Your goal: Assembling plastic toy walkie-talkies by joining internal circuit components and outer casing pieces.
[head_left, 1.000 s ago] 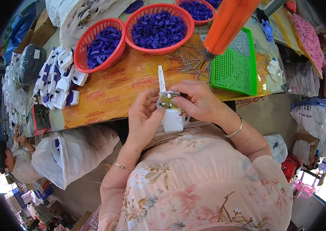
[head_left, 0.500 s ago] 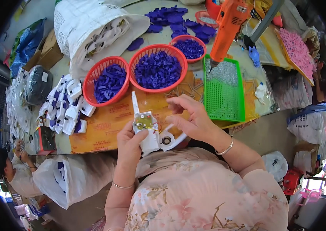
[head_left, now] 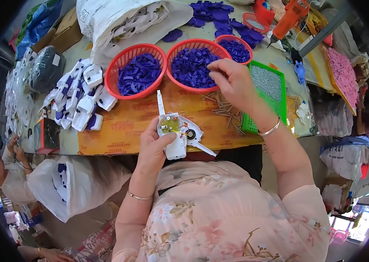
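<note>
Two bare hands work above a table covered in yellow-orange printed sheeting (head_left: 128, 126). The left hand (head_left: 154, 146) grips a white plastic toy housing (head_left: 173, 135), open side up, showing a small green circuit board inside and a thin white stalk pointing up; it is held near the table's front edge, close to the person's chest. The right hand (head_left: 232, 81) reaches forward with fingers bent over the rim of the middle red basket (head_left: 193, 46) of purple plastic parts; whether it pinches a part cannot be told. A second red basket (head_left: 125, 61) of purple parts sits just left of it. A green tray (head_left: 276, 94) lies to the right, with loose metal pins (head_left: 226, 109) beside it. Finished white and purple housings (head_left: 77, 102) pile up at the left.
</note>
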Action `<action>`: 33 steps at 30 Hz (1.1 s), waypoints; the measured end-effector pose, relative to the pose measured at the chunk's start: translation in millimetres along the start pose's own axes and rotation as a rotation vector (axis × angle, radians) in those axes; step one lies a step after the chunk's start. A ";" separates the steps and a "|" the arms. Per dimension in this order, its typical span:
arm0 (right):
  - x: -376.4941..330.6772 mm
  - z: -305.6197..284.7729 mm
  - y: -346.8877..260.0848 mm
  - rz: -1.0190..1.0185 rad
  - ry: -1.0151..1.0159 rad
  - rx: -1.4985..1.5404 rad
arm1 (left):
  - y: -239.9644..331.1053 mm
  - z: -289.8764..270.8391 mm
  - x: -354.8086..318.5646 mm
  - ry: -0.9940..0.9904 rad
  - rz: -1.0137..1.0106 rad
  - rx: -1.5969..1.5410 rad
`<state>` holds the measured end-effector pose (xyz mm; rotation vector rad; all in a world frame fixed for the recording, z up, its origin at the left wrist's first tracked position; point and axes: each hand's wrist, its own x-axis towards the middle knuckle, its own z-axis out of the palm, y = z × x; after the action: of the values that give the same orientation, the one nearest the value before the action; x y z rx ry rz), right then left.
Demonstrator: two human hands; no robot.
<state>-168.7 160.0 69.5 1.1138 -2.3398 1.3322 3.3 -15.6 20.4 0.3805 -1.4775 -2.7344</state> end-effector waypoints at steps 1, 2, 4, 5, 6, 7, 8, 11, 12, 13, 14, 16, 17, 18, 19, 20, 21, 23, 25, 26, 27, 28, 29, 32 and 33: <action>2.6 -1.2 5.7 -0.016 0.013 -0.032 | -0.9 -0.5 0.1 -0.006 -0.004 -0.007; 4.7 -4.3 6.7 -0.010 0.012 -0.042 | -1.8 -1.7 -0.3 -0.023 -0.004 -0.035; 6.4 -9.2 4.9 0.119 -0.046 0.068 | -2.4 -4.7 -1.8 -0.057 -0.008 -0.032; 3.1 -10.0 4.1 0.154 -0.063 0.124 | -2.8 -6.0 -2.1 -0.065 -0.018 -0.037; -1.1 -11.2 -3.4 0.185 -0.100 0.151 | -3.5 -6.9 -2.0 -0.047 -0.031 -0.055; -6.1 -12.9 -12.0 0.216 -0.138 0.179 | -4.6 -7.1 -1.9 -0.028 -0.045 -0.074; -12.1 -14.7 -15.0 0.277 -0.189 0.208 | -4.0 -5.5 -2.5 -0.030 -0.042 -0.070; -34.5 -21.1 -17.4 0.299 -0.254 0.110 | -5.4 -3.3 -2.2 -0.027 -0.057 -0.039; -43.2 -21.6 -6.8 0.180 -0.269 0.014 | -5.7 -2.9 -1.2 -0.028 -0.067 0.002; -52.1 -21.3 0.3 0.191 -0.267 0.012 | -5.7 -3.6 -0.1 -0.032 -0.077 0.001; -60.7 -20.9 5.7 0.113 -0.301 -0.117 | -5.5 -4.7 0.9 -0.057 -0.085 0.007; -70.2 -21.6 8.1 0.045 -0.338 -0.244 | -8.8 -3.2 3.5 -0.024 -0.079 0.037; -73.3 -21.4 7.9 0.081 -0.321 -0.333 | -10.2 -3.1 4.7 -0.025 -0.090 0.036; -76.2 -21.3 7.5 0.117 -0.303 -0.424 | -10.2 -3.6 5.6 -0.023 -0.092 0.036; -77.8 -23.2 6.5 0.131 -0.305 -0.426 | -9.4 -2.9 5.4 -0.024 -0.097 0.037; -77.3 -25.7 5.3 0.109 -0.321 -0.452 | -4.3 0.1 3.7 -0.062 -0.114 -0.010; -78.0 -28.2 3.5 0.087 -0.337 -0.479 | -3.8 1.1 2.0 -0.068 -0.127 -0.012; -81.1 -30.3 0.0 0.091 -0.366 -0.452 | -3.7 0.9 -0.3 -0.046 -0.145 -0.016; -83.7 -34.0 -6.2 0.089 -0.394 -0.422 | -2.2 3.1 -1.7 -0.065 -0.168 -0.016; -84.3 -36.5 -10.9 0.097 -0.433 -0.458 | -2.0 4.3 -2.5 -0.083 -0.165 0.002; -85.5 -37.3 -13.7 0.103 -0.472 -0.493 | -2.1 4.7 -3.1 -0.100 -0.161 0.020; -87.7 -36.9 -14.8 0.105 -0.471 -0.494 | -2.1 4.9 -3.3 -0.102 -0.162 0.020; -89.8 -35.8 -15.2 0.086 -0.449 -0.523 | -1.9 4.9 -3.6 -0.107 -0.166 0.043; -94.7 -25.1 -8.3 -0.003 -0.394 -0.562 | -1.5 6.5 -4.2 -0.105 -0.172 0.078; -95.5 -19.8 -5.3 -0.069 -0.363 -0.571 | -1.5 7.4 -4.3 -0.097 -0.177 0.089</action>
<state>-102.7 222.5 33.8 1.2941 -2.6412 0.3974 6.1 -8.1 23.9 0.4047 -1.6703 -2.8663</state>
